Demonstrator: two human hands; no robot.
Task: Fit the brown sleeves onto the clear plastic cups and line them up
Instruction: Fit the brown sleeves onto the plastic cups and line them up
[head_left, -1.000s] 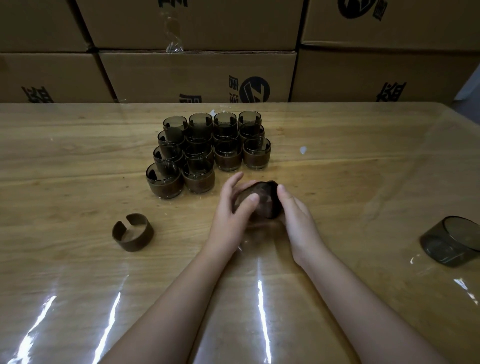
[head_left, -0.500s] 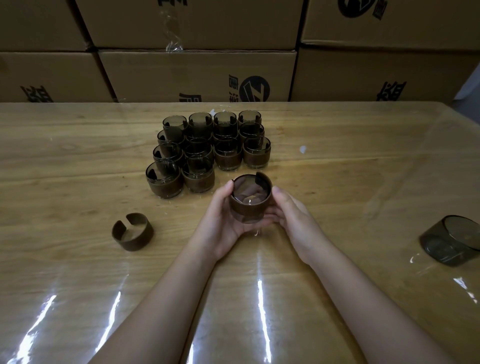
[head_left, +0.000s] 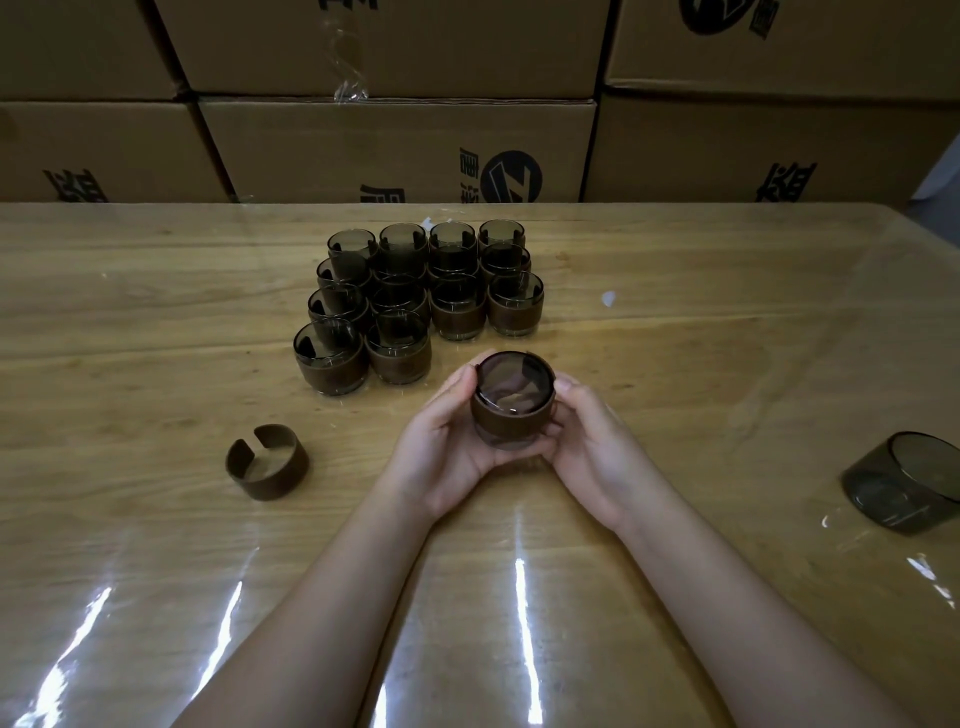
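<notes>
Item: sleeved cup (head_left: 513, 402), in hand. Held upright, mouth up, just above the desk (head_left: 727, 322) at centre, a brown sleeve (head_left: 511, 422) wrapped round its upper wall with clear plastic showing below the band. The sleeve looks seated, or nearly so; whether it sits fully home cannot be told from here.

Left hand (head_left: 447, 441): grip closed round the cup's left side, palm cupping the wall, fingertips at the rim.
Right hand (head_left: 587, 441): grip closed on the cup's right side and under its base.

Block of finished cups (head_left: 415, 301): sleeved, upright, packed in rows on the desk, directly beyond the hands and slightly to the person's left. The two left columns run one cup nearer than the two right columns, leaving a vacant place at the near right, in front of the near-right cup (head_left: 516, 304).

Governing relation: that vacant place lies straight ahead of the held cup, near, and a touch left. The cup's axis is already vertical, so no turning appears needed; a short forward carry and set-down should suffice. Both hands are about equally near; the left stands on the block's side.

Spare sleeve (head_left: 267, 461): empty, split ring, standing on the desk well to the left.
Bare cup (head_left: 906, 480): unsleeved, lying on its side at far right, mouth toward the upper right.

Judgement: one pair remains after this cup.
</notes>
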